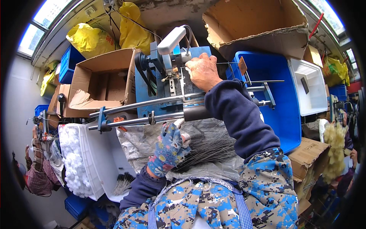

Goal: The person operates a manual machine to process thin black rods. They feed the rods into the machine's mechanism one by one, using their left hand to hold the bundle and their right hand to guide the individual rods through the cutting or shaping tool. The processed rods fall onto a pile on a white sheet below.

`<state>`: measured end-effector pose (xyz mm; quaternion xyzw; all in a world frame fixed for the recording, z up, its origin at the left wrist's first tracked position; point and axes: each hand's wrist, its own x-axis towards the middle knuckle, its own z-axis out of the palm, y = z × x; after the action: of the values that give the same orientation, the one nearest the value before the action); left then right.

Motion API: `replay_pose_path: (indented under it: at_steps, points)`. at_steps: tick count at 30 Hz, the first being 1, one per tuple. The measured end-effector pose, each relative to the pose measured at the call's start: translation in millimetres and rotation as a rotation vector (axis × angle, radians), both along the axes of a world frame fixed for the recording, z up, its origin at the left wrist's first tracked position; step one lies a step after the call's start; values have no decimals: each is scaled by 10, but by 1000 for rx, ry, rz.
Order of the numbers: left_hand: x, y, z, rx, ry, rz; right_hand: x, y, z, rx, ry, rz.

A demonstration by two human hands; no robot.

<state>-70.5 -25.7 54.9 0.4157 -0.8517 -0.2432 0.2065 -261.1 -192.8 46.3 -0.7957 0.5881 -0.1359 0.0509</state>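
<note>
My right hand [204, 71], bare, is over the top of a blue bench machine [158, 97]. Its fingers are bent and closed near a small metal fixture [172, 86]; what they grip is hidden. A thin wire [227, 63] runs right from beside this hand toward an orange plate [242, 65]. My left hand [167, 147] wears a blue flowered glove with light-coloured fingertips showing. It is held below the machine's steel rods, thumb and forefinger apart, with no held thing visible. Beside it a heap of thin grey wires [207, 147] lies on a pale sheet [133, 141] over my lap.
White tufts [75, 164] fill a bin at left, beside a white bin [110, 160] with dark-tipped wire brushes [124, 183]. Cardboard boxes [105, 82] [263, 38] and a blue bin [284, 114] surround the machine. Steel rods [148, 103] cross in front. Other people work at both sides.
</note>
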Motion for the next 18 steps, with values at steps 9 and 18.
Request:
replay_pose_path:
  at_steps: [9,18]
  points:
    - [678,295,55,87,156,469,-255,458,97,-81,27,-55]
    - [446,252,54,-82,155,167,-158,478,39,30,-27,-84]
